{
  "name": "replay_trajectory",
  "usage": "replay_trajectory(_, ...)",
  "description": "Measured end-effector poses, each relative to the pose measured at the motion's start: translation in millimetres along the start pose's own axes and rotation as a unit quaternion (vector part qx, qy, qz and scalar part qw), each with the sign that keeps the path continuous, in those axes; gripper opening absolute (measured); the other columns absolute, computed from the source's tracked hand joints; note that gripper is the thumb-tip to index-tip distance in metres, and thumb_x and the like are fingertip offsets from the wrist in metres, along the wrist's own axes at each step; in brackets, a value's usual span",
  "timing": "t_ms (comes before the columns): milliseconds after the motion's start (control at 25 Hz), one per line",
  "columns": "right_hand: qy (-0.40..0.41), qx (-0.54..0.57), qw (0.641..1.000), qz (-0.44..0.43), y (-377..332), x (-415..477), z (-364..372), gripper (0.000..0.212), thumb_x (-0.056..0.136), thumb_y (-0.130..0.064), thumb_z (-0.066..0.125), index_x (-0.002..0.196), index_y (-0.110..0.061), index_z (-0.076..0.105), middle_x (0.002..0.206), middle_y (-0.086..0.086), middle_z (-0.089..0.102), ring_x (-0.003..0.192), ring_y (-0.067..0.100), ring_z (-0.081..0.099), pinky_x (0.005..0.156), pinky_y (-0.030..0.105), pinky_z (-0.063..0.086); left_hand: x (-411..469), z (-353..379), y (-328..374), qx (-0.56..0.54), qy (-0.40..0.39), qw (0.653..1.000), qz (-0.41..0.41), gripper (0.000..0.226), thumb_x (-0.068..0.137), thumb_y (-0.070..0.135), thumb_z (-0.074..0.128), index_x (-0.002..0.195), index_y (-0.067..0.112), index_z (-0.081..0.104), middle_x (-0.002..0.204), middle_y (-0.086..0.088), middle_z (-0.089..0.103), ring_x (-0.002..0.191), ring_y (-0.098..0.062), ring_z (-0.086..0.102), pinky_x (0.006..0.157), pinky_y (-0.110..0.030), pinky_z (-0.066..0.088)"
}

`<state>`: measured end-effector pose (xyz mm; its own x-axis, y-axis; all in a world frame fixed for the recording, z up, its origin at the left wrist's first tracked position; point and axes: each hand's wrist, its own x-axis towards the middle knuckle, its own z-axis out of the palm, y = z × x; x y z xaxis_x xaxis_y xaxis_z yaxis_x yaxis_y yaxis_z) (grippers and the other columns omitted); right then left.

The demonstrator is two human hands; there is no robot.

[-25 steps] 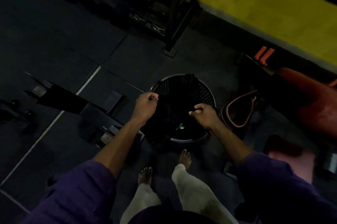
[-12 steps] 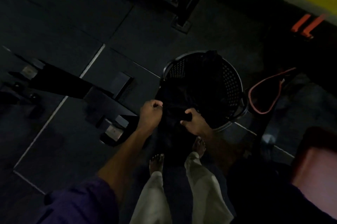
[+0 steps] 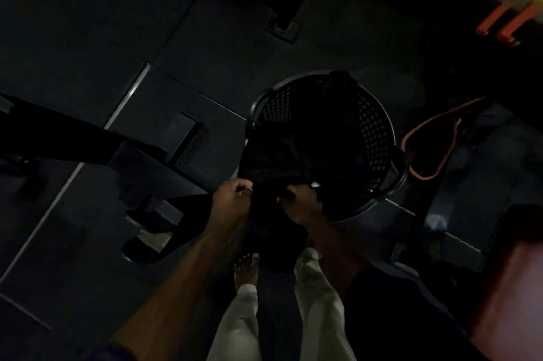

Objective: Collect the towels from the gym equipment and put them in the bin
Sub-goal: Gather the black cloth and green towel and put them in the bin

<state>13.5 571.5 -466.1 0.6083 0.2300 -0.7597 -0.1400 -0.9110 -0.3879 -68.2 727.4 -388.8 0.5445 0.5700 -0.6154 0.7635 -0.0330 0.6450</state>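
Observation:
A round black perforated bin [image 3: 374, 137] stands on the dark floor just ahead of my feet. Both hands hold a dark towel [image 3: 273, 231] at the bin's near left rim. My left hand [image 3: 232, 197] pinches its upper edge on the left, and my right hand [image 3: 298, 203] grips the edge a short way to the right. The cloth hangs down between my forearms toward my feet, and part of it seems to lie over the rim. Another dark cloth [image 3: 340, 83] drapes over the bin's far rim. The scene is very dim.
A black bench frame with metal feet [image 3: 152, 207] lies close on the left. A rack post and base plate [image 3: 283, 27] stand beyond the bin. A red band [image 3: 426, 149] lies right of the bin, with a red padded seat [image 3: 511, 287] at the lower right.
My hands have drawn together and come toward the bin's near left rim, still holding the towel. The view has tilted down, so the bin sits higher in the frame.

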Motion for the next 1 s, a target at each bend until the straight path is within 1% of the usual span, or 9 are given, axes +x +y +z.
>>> replay_trajectory(160, 0.141, -0.263, 0.953, -0.052, 23.4, 19.9, -33.2, 0.045, 0.097, -0.037, 0.051, 0.137, -0.014, 0.052, 0.141, 0.006, 0.048, 0.128, 0.030, 0.044, 0.100, 0.046, 0.039, 4.3, 13.7, 19.0, 0.031, -0.012, 0.998, 0.045, 0.018, 0.091, 0.003, 0.058, 0.076, 0.009, 0.068, 0.070, 0.000, 0.065, 0.053, 0.004, 0.054, 0.057, -0.017, 0.047)
replay_trajectory(240, 0.095, -0.320, 0.942, -0.036, 36.6, 29.7, -37.4, 0.043, 0.099, -0.027, 0.045, 0.140, -0.015, 0.047, 0.142, 0.007, 0.048, 0.127, 0.031, 0.046, 0.101, 0.045, 0.041, 11.4, 21.3, 19.4, 0.025, -0.020, 0.998, 0.051, 0.019, 0.092, 0.006, 0.059, 0.075, 0.006, 0.067, 0.066, 0.000, 0.064, 0.051, 0.001, 0.053, 0.056, -0.016, 0.045)
replay_trajectory(320, 0.034, -0.295, 0.955, 0.000, 37.6, 33.8, -44.2, 0.043, 0.098, -0.030, 0.049, 0.140, -0.019, 0.050, 0.140, 0.011, 0.053, 0.127, 0.034, 0.051, 0.104, 0.046, 0.045, 13.2, 21.4, 19.7, 0.029, -0.021, 0.997, 0.065, 0.021, 0.092, 0.009, 0.057, 0.075, 0.000, 0.066, 0.064, -0.010, 0.064, 0.052, 0.000, 0.051, 0.054, -0.017, 0.044)
replay_trajectory(440, 0.142, -0.149, 0.978, -0.023, 18.3, 44.8, -75.5, 0.043, 0.093, -0.037, 0.057, 0.131, -0.015, 0.058, 0.133, 0.014, 0.058, 0.122, 0.035, 0.054, 0.100, 0.043, 0.046, 16.7, 24.0, 21.5, 0.068, -0.025, 0.994, 0.087, 0.024, 0.090, 0.007, 0.057, 0.067, 0.001, 0.064, 0.063, -0.014, 0.063, 0.052, 0.000, 0.050, 0.058, -0.020, 0.045)
replay_trajectory(560, 0.228, -0.154, 0.954, -0.115, -10.5, 70.2, -124.2, 0.068, 0.091, -0.037, 0.061, 0.151, -0.020, 0.036, 0.156, 0.020, 0.030, 0.136, 0.039, 0.037, 0.104, 0.048, 0.039, 25.6, 35.3, 33.2, 0.089, -0.028, 0.990, 0.104, 0.019, 0.091, 0.006, 0.059, 0.078, 0.011, 0.072, 0.076, -0.001, 0.068, 0.072, -0.009, 0.059, 0.069, -0.015, 0.043)
replay_trajectory(680, 0.203, -0.247, 0.938, -0.137, -29.0, 104.7, -144.8, 0.094, 0.087, -0.039, 0.067, 0.159, -0.034, 0.006, 0.162, 0.028, -0.009, 0.145, 0.047, 0.017, 0.104, 0.061, 0.038, 37.7, 48.2, 45.4, 0.075, -0.030, 0.991, 0.104, 0.018, 0.094, 0.002, 0.059, 0.105, 0.003, 0.073, 0.105, -0.011, 0.073, 0.096, -0.022, 0.068, 0.086, -0.023, 0.050)
replay_trajectory(760, 0.163, -0.293, 0.932, -0.139, -33.9, 130.0, -140.9, 0.097, 0.086, -0.040, 0.069, 0.159, -0.031, 0.005, 0.162, 0.026, -0.016, 0.146, 0.048, 0.014, 0.102, 0.064, 0.038, 44.7, 54.9, 48.4, 0.065, -0.037, 0.992, 0.099, 0.019, 0.094, 0.004, 0.058, 0.107, 0.006, 0.073, 0.106, -0.008, 0.073, 0.097, -0.019, 0.068, 0.085, -0.023, 0.052)
replay_trajectory(840, 0.142, -0.304, 0.933, -0.132, -37.2, 150.9, -130.4, 0.092, 0.087, -0.042, 0.068, 0.157, -0.015, 0.015, 0.165, 0.021, -0.005, 0.143, 0.044, 0.021, 0.103, 0.061, 0.038, 50.3, 59.2, 45.7, 0.056, -0.029, 0.993, 0.100, 0.019, 0.094, 0.003, 0.059, 0.105, 0.007, 0.073, 0.103, -0.005, 0.072, 0.095, -0.016, 0.067, 0.080, -0.017, 0.050)
replay_trajectory(1000, 0.036, -0.308, 0.945, -0.104, -19.0, 169.5, -94.2, 0.076, 0.090, -0.048, 0.062, 0.147, -0.005, 0.035, 0.150, 0.015, 0.035, 0.133, 0.038, 0.038, 0.103, 0.055, 0.039, 51.6, 65.5, 19.1, 0.050, -0.020, 0.995, 0.080, 0.019, 0.095, 0.004, 0.059, 0.111, 0.005, 0.071, 0.112, -0.009, 0.071, 0.104, -0.021, 0.067, 0.096, -0.036, 0.053)
